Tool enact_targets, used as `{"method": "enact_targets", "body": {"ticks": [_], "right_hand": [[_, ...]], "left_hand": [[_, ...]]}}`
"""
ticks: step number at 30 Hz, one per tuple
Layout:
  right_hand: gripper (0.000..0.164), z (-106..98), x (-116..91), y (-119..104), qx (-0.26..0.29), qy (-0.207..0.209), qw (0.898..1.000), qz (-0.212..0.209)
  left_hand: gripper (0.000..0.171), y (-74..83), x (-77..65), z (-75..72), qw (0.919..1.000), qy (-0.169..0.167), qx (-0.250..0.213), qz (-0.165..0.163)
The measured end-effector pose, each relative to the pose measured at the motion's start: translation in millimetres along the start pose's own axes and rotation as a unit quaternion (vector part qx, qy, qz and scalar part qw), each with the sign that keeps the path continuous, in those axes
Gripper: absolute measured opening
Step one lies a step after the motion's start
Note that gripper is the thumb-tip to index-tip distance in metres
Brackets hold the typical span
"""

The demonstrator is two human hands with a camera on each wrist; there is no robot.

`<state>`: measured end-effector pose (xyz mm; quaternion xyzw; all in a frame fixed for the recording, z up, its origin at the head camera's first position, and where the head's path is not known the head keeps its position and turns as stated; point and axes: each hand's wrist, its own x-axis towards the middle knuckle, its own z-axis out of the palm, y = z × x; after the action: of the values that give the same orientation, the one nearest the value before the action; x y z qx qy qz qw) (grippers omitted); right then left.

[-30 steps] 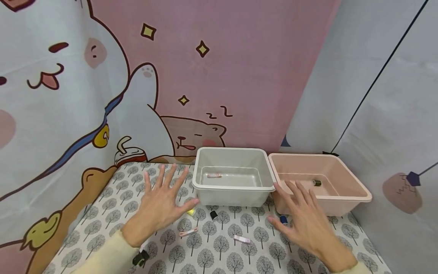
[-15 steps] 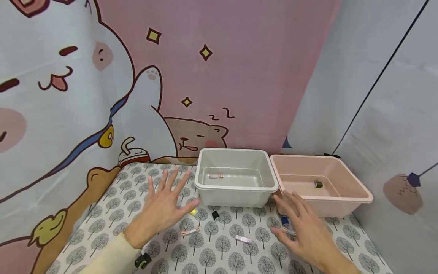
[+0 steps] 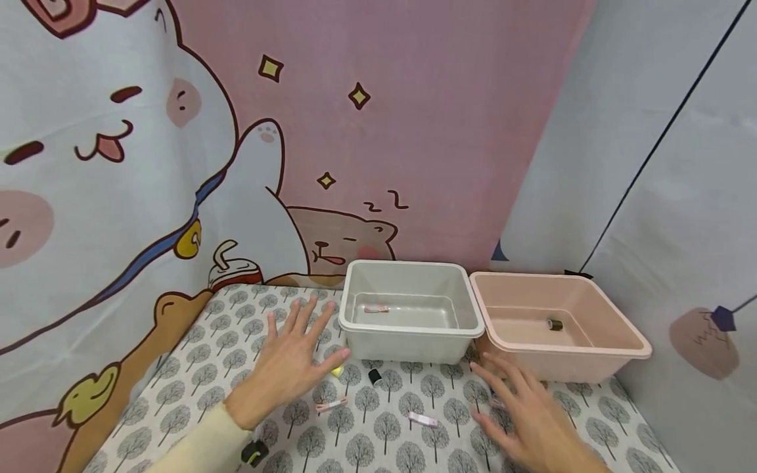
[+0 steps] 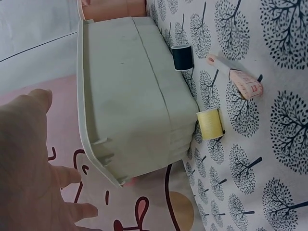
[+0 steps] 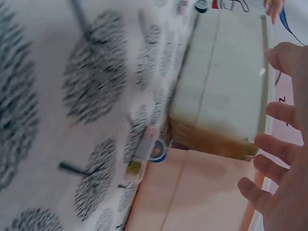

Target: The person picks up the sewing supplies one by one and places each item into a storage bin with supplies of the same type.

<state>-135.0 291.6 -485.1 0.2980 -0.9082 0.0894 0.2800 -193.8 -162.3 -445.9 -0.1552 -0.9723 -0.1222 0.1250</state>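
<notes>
My left hand (image 3: 290,364) hovers with fingers spread over the cloth, left of the grey bin (image 3: 414,345). Fingers apart, my right hand (image 3: 526,420) hangs in front of the pink bin (image 3: 568,364). Neither hand holds anything. Between them lie a black thread spool (image 3: 375,377), a pink folded tape measure (image 3: 331,405) and a lilac folded strip (image 3: 422,419). A yellow thread spool (image 4: 210,124), mostly behind my left thumb in the head view, shows whole in the left wrist view. The right hand largely hides a blue spool (image 5: 158,150) from the head camera.
Inside the grey bin lies a small pinkish folded strip (image 3: 376,309); a dark spool (image 3: 554,324) lies in the pink bin. The bins stand side by side against the printed backdrop (image 3: 426,164). A dark green object (image 3: 254,452) sits by my left sleeve.
The head view has shifted slightly. My right hand has dropped lower, away from the pink bin's rim, and now covers the blue spool. My left hand stays spread in nearly the same place.
</notes>
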Motion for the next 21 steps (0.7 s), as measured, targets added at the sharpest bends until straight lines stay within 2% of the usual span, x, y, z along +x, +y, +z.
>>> {"method": "enact_targets", "body": {"ticks": [5,12,16,21], "right_hand": [[0.093,4.2,-14.2,10.4,-0.025,-0.011,1.000,-0.011],[0.087,14.2,-33.3,20.3,-0.034,-0.014,0.999,0.005],[0.077,18.6,-40.2,23.0,-0.036,-0.029,0.998,0.040],[0.061,18.5,-41.6,24.4,-0.039,-0.076,0.991,0.102]], "left_hand": [[0.096,1.1,2.6,8.7,0.9999,0.002,-0.013,0.001],[0.095,-0.3,5.5,13.4,0.9996,0.010,-0.025,0.004],[0.094,-2.9,9.2,11.9,0.9996,0.017,-0.022,0.008],[0.091,-3.3,17.5,11.3,0.9993,0.017,-0.026,0.020]]}}
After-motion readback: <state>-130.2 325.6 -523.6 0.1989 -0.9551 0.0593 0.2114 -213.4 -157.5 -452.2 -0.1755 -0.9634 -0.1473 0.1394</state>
